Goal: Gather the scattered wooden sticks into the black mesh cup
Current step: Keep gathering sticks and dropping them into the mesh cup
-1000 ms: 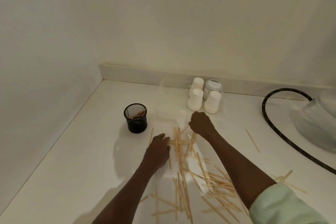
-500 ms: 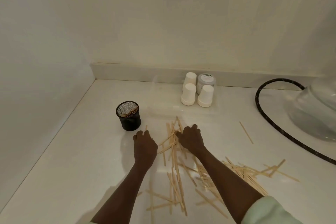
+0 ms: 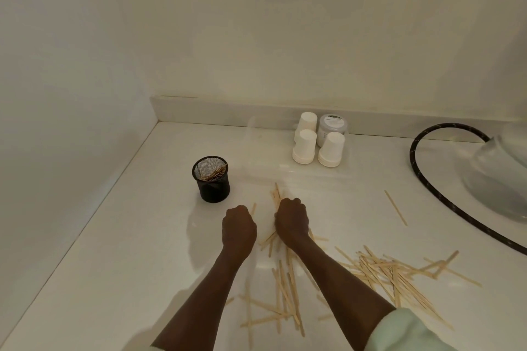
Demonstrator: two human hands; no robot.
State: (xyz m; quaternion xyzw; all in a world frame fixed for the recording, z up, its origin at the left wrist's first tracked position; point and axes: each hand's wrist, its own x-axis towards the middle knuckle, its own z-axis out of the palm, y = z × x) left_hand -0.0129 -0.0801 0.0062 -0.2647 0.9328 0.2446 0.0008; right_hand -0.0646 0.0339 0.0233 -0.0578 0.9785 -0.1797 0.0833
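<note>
The black mesh cup (image 3: 211,179) stands upright on the white counter (image 3: 128,251) with several wooden sticks leaning inside it. Just in front and to its right, my left hand (image 3: 239,226) is curled into a fist, and one stick (image 3: 253,208) pokes out at its right side. My right hand (image 3: 291,219) sits beside it, fingers curled round a bundle of sticks (image 3: 276,194) whose ends stick out beyond the knuckles. More loose sticks (image 3: 285,293) lie between my forearms, and a larger pile of sticks (image 3: 393,271) lies to the right. A single stick (image 3: 395,206) lies apart, farther right.
Three upturned white paper cups (image 3: 304,148) and a lidded jar (image 3: 332,127) stand at the back wall. A clear plastic container (image 3: 256,137) sits behind the cup. A black hose (image 3: 427,188) curves along the right, beside a glass bowl (image 3: 499,179). A wall bounds the counter on the left.
Both hands have drawn closer together and curled into fists. The right hand has raked sticks into a bundle, and the left has closed beside a stick near the cup.
</note>
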